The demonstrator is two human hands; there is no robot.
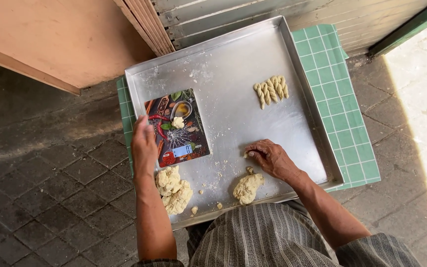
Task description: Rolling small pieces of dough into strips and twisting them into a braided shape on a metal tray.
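A square metal tray dusted with flour rests on a green checked cloth over dark paving stones. On the tray's near-left part lies a flat rectangular kitchen scale, its top printed with a colourful picture of spices, red chillies and bowls, with a small pale display window near its lower right corner; a small piece of dough sits on the middle of the scale. The left hand lies along the scale's left edge, fingers extended and loosely together, touching the scale's side and gripping nothing that can be seen. Just nearer than the scale, at the tray's near edge, sits a lumpy pile of pale dough, and to its right a smaller dough lump. The right hand is on the tray just above that smaller lump, fingers curled down, pinching a tiny bit of dough against the tray. Toward the tray's far right lie four twisted dough sticks side by side.
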